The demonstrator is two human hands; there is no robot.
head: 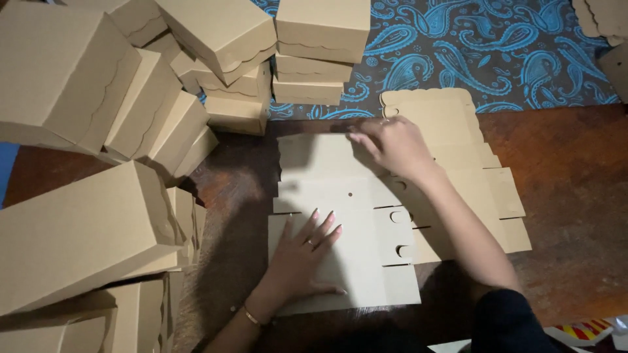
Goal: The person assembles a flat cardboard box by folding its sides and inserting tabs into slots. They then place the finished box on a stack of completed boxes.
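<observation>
Landmark: I take the flat box blank [340,216], the unfolded tan cardboard sheet lying on the dark wooden floor [569,216], as my reference for everything.
Left hand: my left hand [302,252] lies palm down on the near part of the blank, fingers spread and flat, pressing rather than gripping; a ring and a gold bracelet show on it.
Right hand: my right hand [391,142] is at the blank's far edge, fingers curled over the cardboard; I see it pinching at that far flap, though the exact grip is blurred.
Spare blanks: a stack of flat blanks [477,176] sits just right of my blank, partly tucked under it, scalloped edge at the far end.
Folded boxes, far: a short tower of finished boxes [317,52] stands beyond the blank, on the blue paisley cloth [497,59].
Folded boxes, left: a big tumbled heap of finished boxes [98,163] fills the space left of the blank, some tilted, some leaning on each other.
Near right: a dark sleeve [507,323] and a striped paper scrap [582,330] sit nearer than the blank.
</observation>
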